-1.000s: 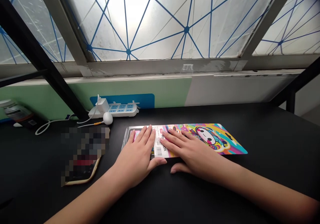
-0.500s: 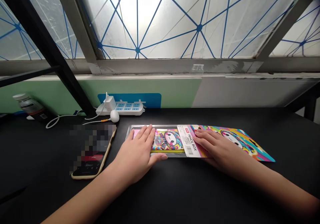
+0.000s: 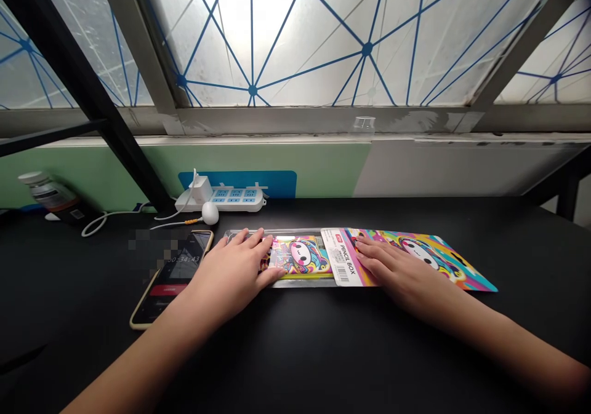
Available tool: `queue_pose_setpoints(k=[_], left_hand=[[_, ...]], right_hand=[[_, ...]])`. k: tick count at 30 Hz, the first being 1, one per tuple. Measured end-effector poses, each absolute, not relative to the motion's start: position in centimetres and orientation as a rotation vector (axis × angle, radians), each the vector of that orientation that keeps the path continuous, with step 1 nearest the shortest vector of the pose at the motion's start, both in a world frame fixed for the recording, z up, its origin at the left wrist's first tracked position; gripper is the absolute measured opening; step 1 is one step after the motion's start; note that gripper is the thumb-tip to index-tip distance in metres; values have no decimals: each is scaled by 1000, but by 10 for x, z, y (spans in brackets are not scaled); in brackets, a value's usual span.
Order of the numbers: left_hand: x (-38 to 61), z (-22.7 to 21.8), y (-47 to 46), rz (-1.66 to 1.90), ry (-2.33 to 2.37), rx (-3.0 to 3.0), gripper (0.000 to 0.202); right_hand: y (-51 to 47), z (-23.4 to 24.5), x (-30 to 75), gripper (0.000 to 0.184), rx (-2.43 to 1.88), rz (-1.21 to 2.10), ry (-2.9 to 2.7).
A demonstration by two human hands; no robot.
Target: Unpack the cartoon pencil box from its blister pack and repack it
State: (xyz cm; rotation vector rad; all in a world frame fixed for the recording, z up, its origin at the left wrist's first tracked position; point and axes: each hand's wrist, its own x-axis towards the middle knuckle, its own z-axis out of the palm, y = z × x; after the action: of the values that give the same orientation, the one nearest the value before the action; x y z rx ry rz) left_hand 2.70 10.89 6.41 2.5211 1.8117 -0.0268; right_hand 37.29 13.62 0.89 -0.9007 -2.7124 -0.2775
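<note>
A colourful pencil box (image 3: 302,256) with a cartoon face lies in a clear plastic tray (image 3: 305,283) on the black table. My left hand (image 3: 240,263) rests over the tray's left end, fingers outstretched and thumb along the near side. To the right, a bright printed card (image 3: 415,254) labelled "PENCIL BOX" adjoins the tray, its white barcode strip partly over the tray's right end. My right hand (image 3: 392,263) lies flat on that card, fingers extended toward the strip. What is under the palms is hidden.
At the left lies a phone (image 3: 159,294) in a pale case, partly behind my left forearm. A white power strip (image 3: 237,199) with a plug and cable stands by the wall. A dark bottle (image 3: 58,199) with a white lid leans at the far left, near a black metal post (image 3: 133,162).
My left hand has slid a little left along the tray, showing more of the pencil box. The tray and card have shifted slightly left in view; my right hand stays on the card.
</note>
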Motion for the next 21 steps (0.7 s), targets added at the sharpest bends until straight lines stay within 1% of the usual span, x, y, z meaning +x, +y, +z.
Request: queue_pose_setpoints(k=[4,7,10,17,19,21], left_hand=[[23,66,109,3,1819,2520,62],[18,65,111,-13,1831,2511,60],[14,63,114,-23,1837,2500,60],[11,55,124,54,1856,2530,63],[13,54,126,46,1866,2530,63],[16,54,127,33,1878,2529,62]], right_hand=[[138,11,382,31,-917,-242,-2712],[140,14,391,34,-961,-222,-2703],[143,18,402,44,-1035,-228,-2662],[149,34,427,75,-1071,-283,-2610],[139,39,419,79,-1067,-290,-2560],[120,44,398,77,-1027,-307,-2570]])
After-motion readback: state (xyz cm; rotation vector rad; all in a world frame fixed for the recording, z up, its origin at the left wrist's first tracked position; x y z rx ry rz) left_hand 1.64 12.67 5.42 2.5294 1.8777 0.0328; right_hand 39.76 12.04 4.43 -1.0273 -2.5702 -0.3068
